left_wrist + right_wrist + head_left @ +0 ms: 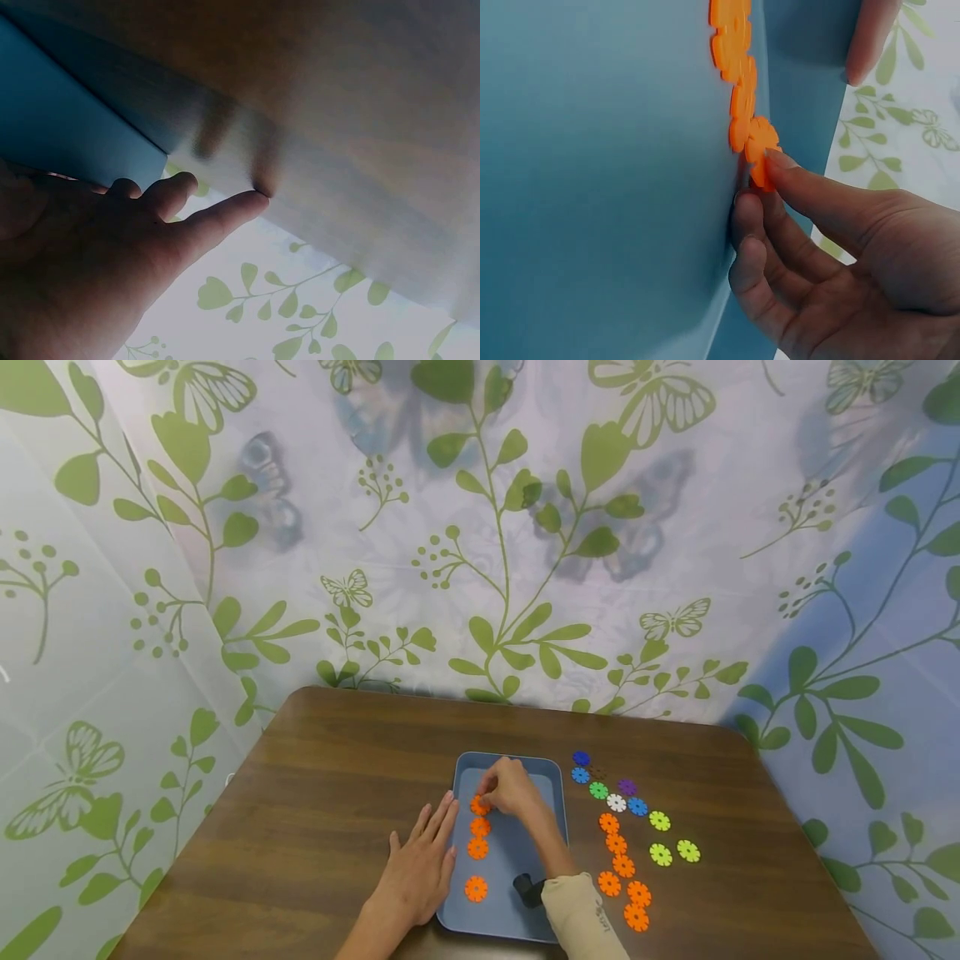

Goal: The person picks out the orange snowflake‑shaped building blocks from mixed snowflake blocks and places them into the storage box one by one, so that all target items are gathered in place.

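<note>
Right grip (pixel 510 787) pinching an orange disc (pixel 761 137) toward the far-left corner of the tray (pixel 510 860); left grip (pixel 420 868) spread at its left edge. I'd lay the disc flat.

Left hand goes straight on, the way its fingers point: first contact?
Probably the left rim of the tray: in the head view the left hand slants toward it, fingers overlapping that edge. Whether they already touch is unclear.

The wood-grain table (pixel 337 760) carries a blue-grey tray (pixel 517 856) and, between that and its right edge, notched discs (pixel 637 807), orange ones (pixel 623 866) towards the near edge, a dark blue one (pixel 581 759) nearest the far edge.
</note>
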Demonstrator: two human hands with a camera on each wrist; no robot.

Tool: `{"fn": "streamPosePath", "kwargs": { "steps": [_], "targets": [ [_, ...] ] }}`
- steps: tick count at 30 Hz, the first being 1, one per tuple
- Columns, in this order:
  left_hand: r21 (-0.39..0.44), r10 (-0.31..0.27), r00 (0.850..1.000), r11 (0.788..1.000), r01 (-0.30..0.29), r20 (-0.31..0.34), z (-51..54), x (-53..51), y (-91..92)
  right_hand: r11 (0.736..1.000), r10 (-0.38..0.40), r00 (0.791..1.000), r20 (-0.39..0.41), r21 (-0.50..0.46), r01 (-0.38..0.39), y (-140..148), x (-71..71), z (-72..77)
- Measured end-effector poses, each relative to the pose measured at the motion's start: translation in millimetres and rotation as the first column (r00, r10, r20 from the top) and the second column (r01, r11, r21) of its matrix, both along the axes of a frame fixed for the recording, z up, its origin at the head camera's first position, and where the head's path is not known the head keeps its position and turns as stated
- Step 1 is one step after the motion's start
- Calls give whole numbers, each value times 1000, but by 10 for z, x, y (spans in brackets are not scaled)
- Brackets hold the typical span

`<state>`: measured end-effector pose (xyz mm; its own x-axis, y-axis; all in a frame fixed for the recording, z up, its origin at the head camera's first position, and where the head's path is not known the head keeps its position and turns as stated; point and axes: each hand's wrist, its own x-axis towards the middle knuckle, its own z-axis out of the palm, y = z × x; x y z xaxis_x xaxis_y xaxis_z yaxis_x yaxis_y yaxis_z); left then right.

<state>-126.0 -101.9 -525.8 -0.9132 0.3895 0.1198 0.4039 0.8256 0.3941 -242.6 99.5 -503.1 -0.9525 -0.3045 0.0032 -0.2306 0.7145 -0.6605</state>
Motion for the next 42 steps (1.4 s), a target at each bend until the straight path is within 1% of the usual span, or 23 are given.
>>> {"fn": "streamPosePath", "kwargs": {
  "steps": [3,10,13,20,26,28,32,37,39,42],
  "targets": [
    [-7,0,1000,1000,0,-2,7,-2,8,1000,0,1000,9,21,0,8,7,2],
    [-25,21,999,999,-20,47,80,6,27,998,-6,999,44,60,3,17,14,9],
    [-25,26,999,999,-24,44,61,-3,29,998,-4,999,53,64,1,18,20,18],
    [-28,20,999,999,-19,46,76,-8,27,996,1,997,73,88,-7,6,30,60],
    [-16,6,1000,1000,-6,21,-5,-24,14,995,7,996,88,101,-16,-9,50,63],
    [-12,5,1000,1000,-4,19,-15,-22,12,995,11,996,88,99,-19,-11,55,62],
    [4,7,999,1000,-7,39,32,-7,14,995,10,996,84,95,-18,-7,57,65],
    [-10,9,999,1000,-9,33,43,-2,19,996,18,997,73,90,-25,10,59,81],
    [-11,10,999,1000,-9,38,55,-1,20,996,21,998,62,90,-26,17,59,92],
    [-20,13,999,1000,-12,47,66,-2,20,997,27,999,22,75,-29,24,62,134]
  ]
}}
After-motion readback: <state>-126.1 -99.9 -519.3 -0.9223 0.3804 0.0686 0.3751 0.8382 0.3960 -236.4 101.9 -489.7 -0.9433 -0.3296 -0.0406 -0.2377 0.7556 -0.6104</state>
